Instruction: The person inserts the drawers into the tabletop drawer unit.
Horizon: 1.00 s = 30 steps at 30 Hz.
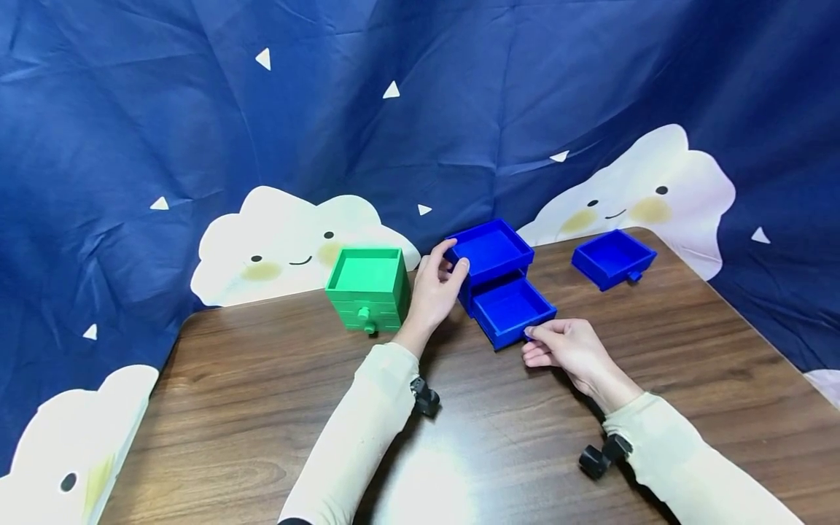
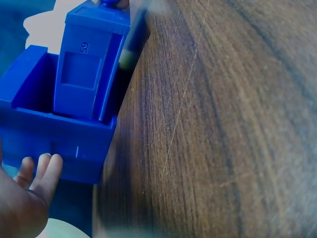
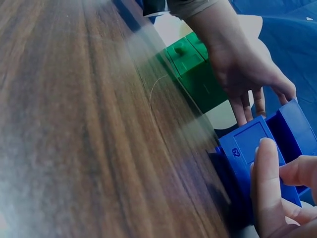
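Note:
A small blue drawer cabinet (image 1: 494,250) with a tray-like top stands on the table. My left hand (image 1: 436,288) holds its left side, the fingers lying against the wall in the left wrist view and the thumb near the top's front corner. From the lower opening juts a blue drawer (image 1: 513,306), partly out, with a gap above it under the top. My right hand (image 1: 569,348) pinches the drawer's front knob between thumb and index finger; the knob is mostly hidden. The drawer's side (image 2: 81,69) shows in the left wrist view.
Another blue drawer (image 1: 615,259) with a knob lies at the table's back right. Left of my left hand stands a green drawer cabinet (image 1: 367,292) with two knobs. A blue cloud-print curtain (image 1: 459,109) hangs behind the wooden table (image 1: 262,408).

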Available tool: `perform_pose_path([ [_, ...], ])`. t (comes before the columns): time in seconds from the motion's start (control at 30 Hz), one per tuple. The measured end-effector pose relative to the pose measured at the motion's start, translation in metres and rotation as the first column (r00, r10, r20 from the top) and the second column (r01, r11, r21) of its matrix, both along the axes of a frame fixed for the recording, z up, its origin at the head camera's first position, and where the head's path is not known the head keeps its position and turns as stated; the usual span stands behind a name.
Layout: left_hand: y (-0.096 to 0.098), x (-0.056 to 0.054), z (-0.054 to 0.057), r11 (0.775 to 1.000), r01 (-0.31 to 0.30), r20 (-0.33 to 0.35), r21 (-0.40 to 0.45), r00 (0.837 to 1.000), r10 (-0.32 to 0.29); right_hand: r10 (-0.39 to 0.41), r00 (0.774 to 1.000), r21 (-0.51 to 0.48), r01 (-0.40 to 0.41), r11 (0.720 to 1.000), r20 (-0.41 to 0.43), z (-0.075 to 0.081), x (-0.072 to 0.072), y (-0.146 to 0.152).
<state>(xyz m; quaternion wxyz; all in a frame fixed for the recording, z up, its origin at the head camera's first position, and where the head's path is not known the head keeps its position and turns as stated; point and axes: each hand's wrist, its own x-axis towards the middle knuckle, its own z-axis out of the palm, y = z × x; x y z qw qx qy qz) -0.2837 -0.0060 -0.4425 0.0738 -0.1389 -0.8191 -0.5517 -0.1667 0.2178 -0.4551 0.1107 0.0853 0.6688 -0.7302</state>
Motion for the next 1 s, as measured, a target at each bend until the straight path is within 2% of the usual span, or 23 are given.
perform_pose_path([
  [0.57,0.001,0.001,0.0,1.0,-0.008,0.011,0.002,1.0,0.008,-0.014,1.0,-0.008,0.014,1.0,0.01,-0.004,-0.005,-0.005],
  [1.0,0.0,0.001,0.001,1.0,-0.002,0.003,0.006,1.0,0.002,-0.016,1.0,0.027,0.016,1.0,-0.003,-0.003,-0.013,-0.01],
])
